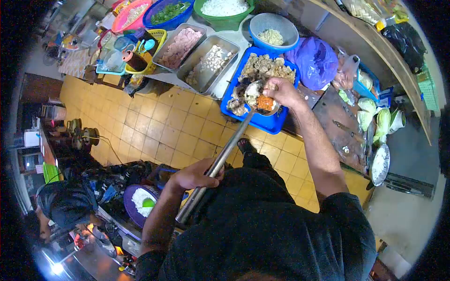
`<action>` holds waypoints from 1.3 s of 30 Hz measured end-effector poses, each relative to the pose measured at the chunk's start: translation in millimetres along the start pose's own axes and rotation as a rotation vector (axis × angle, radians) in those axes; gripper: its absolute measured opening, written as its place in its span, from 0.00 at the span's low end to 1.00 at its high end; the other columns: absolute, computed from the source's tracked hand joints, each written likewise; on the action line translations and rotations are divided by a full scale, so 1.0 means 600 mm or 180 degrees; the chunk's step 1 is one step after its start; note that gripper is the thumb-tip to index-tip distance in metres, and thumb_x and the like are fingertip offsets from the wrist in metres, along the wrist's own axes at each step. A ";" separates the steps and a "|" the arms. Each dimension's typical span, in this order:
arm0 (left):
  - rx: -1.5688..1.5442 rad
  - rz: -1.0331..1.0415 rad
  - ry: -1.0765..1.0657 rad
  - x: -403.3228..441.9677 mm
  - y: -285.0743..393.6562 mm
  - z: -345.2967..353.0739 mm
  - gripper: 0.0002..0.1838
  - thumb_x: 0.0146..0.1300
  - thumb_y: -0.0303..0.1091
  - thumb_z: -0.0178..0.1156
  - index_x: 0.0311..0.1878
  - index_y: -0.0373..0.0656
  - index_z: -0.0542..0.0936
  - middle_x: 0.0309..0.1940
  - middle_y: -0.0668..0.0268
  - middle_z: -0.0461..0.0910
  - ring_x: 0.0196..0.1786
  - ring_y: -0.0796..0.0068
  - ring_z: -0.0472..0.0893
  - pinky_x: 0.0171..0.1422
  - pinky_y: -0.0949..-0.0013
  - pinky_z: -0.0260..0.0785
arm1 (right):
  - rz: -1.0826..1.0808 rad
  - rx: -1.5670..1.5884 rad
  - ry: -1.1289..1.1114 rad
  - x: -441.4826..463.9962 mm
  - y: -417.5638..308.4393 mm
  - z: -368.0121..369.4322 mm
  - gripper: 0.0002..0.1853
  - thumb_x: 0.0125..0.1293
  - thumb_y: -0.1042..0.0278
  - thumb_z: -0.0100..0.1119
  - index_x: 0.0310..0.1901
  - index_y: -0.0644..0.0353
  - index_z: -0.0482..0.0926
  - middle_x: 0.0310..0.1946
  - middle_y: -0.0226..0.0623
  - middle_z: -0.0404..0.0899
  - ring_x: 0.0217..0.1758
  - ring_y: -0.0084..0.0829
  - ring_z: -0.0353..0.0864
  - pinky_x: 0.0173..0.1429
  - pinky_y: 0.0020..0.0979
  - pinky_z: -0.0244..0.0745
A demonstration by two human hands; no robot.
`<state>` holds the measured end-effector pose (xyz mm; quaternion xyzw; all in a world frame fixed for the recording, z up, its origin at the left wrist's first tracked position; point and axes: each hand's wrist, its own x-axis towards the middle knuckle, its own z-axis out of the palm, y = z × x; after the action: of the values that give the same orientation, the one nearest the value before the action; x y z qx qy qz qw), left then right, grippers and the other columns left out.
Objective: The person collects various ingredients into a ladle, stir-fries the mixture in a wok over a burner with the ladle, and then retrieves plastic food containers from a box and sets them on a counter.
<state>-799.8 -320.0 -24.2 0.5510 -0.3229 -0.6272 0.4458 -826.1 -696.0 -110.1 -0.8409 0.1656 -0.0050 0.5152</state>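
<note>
My left hand is wrapped around the long metal handle of a ladle, near its lower end. The bowl of the ladle is over the near part of a blue tray and holds orange-red paste and pale ingredients. My right hand is at the right side of the bowl with its fingers closed together. What they pinch, if anything, is hidden. Brown, lumpy food pieces and darker ones lie in the tray.
Metal pans of pink meat and pale slices stand left of the tray. A grey-blue colander and a purple bag are behind it. A cleaver lies at right. Another person is at lower left.
</note>
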 end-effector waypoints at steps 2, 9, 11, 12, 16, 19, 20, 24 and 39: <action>0.0016 -0.0012 -0.0011 0.001 -0.001 0.000 0.16 0.50 0.39 0.65 0.36 0.41 0.71 0.29 0.69 0.72 0.34 0.77 0.71 0.38 0.70 0.64 | 0.0027 0.0120 -0.0103 0.000 0.005 -0.002 0.07 0.59 0.76 0.61 0.39 0.59 0.81 0.24 0.29 0.78 0.20 0.19 0.74 0.23 0.26 0.68; -0.0044 0.0027 0.0073 0.005 0.003 0.004 0.16 0.50 0.38 0.65 0.36 0.41 0.72 0.29 0.70 0.72 0.34 0.79 0.71 0.38 0.72 0.64 | 0.0531 0.1016 -0.0833 -0.006 -0.020 -0.025 0.27 0.54 0.87 0.50 0.57 0.57 0.75 0.41 0.32 0.81 0.30 0.19 0.78 0.27 0.25 0.73; -0.0075 0.0048 0.0101 0.006 -0.001 0.004 0.16 0.50 0.39 0.65 0.36 0.41 0.72 0.29 0.70 0.72 0.33 0.79 0.71 0.38 0.72 0.64 | 0.0250 0.1202 -0.0905 -0.016 -0.036 -0.031 0.26 0.55 0.84 0.54 0.58 0.59 0.74 0.40 0.30 0.79 0.31 0.20 0.77 0.30 0.24 0.74; -0.0077 0.0075 0.0066 0.008 -0.010 0.002 0.16 0.50 0.39 0.65 0.36 0.41 0.72 0.28 0.70 0.72 0.33 0.79 0.71 0.38 0.72 0.64 | 0.0240 0.0892 -0.0877 -0.011 -0.034 -0.035 0.20 0.56 0.81 0.59 0.52 0.61 0.76 0.35 0.28 0.77 0.34 0.21 0.75 0.33 0.24 0.75; -0.0256 0.0024 0.0034 0.009 -0.015 0.002 0.16 0.49 0.39 0.65 0.35 0.42 0.73 0.28 0.71 0.72 0.32 0.79 0.70 0.38 0.72 0.64 | 0.0389 0.0526 -0.0822 0.011 -0.029 -0.039 0.14 0.55 0.79 0.63 0.44 0.61 0.79 0.34 0.29 0.77 0.37 0.22 0.76 0.42 0.26 0.75; -0.0127 0.0102 0.0081 0.011 -0.026 -0.001 0.15 0.48 0.39 0.65 0.35 0.42 0.72 0.28 0.71 0.71 0.32 0.79 0.70 0.37 0.73 0.63 | 0.0224 0.0272 -0.0492 0.006 -0.044 -0.042 0.14 0.58 0.82 0.59 0.47 0.62 0.78 0.36 0.29 0.77 0.37 0.20 0.76 0.41 0.23 0.74; -0.0129 0.0099 0.0079 0.009 -0.027 -0.001 0.15 0.48 0.39 0.65 0.35 0.42 0.72 0.28 0.71 0.71 0.32 0.79 0.70 0.37 0.73 0.63 | -0.0303 0.0014 -0.0131 0.017 -0.006 -0.039 0.13 0.59 0.81 0.59 0.47 0.63 0.78 0.35 0.28 0.78 0.37 0.20 0.76 0.42 0.24 0.74; -0.0164 -0.0064 0.0174 0.004 -0.008 0.004 0.17 0.48 0.39 0.65 0.37 0.42 0.71 0.29 0.71 0.71 0.33 0.79 0.70 0.37 0.73 0.63 | -0.0156 -0.0107 0.0500 -0.002 0.027 -0.056 0.13 0.59 0.77 0.62 0.48 0.62 0.80 0.31 0.25 0.78 0.34 0.18 0.75 0.42 0.24 0.74; -0.0915 -0.0090 0.0726 -0.031 0.011 0.040 0.18 0.45 0.37 0.64 0.38 0.42 0.70 0.30 0.68 0.71 0.35 0.78 0.69 0.39 0.73 0.63 | 0.0025 -0.1454 0.0070 -0.025 0.090 -0.051 0.08 0.60 0.67 0.62 0.39 0.61 0.82 0.35 0.41 0.84 0.39 0.34 0.83 0.46 0.36 0.77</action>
<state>-822.0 -307.5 -6.0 0.5536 -0.1695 -0.6065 0.5449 -860.6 -740.4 -140.4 -0.9350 0.1713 0.0256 0.3096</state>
